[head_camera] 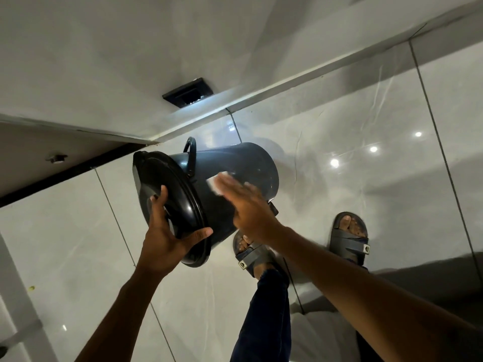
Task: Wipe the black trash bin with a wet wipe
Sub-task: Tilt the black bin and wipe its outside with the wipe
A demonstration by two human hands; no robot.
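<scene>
The black trash bin (243, 163) is tipped over, held off the glossy floor with its lidded top facing me. My left hand (167, 231) grips the rim of the black lid (156, 184), thumb on the lower edge and fingers across its face. My right hand (248, 205) lies flat against the bin's side wall, blurred by motion, pressing a white wet wipe (213, 184) onto it. Only part of the wipe shows past my fingertips. A carry handle (192, 152) sticks up behind the lid.
My feet in grey slide sandals (350, 236) stand on the white glossy tiled floor (366, 126) just below the bin. A white wall with a black socket plate (187, 92) rises behind. A dark door edge (65, 171) runs at the left.
</scene>
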